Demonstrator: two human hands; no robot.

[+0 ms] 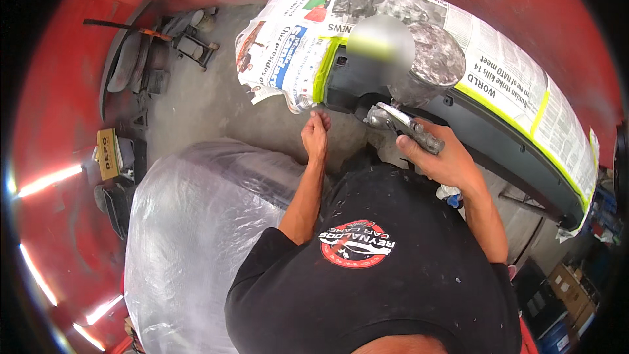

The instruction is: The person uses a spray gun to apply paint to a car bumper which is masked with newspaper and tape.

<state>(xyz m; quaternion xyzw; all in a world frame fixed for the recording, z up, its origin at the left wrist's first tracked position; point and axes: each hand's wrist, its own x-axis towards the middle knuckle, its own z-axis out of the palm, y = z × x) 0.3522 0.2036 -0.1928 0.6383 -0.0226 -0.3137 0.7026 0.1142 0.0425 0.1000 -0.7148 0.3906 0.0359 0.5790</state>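
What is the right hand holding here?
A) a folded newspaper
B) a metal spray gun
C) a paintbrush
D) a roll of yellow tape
B: the right hand grips a silvery spray gun with a paint-spattered cup, close to the dark bumper masked with newspaper; the left hand is by the newspaper's lower edge.

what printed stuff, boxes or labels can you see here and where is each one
Newspaper sheets: taped over the red car panel, top right, black and white with colour patches.
Small box: on the floor at left, yellow-brown, upright.
Round badge: on the person's black shirt, red, black and white.
Cardboard boxes: lower right, brown.
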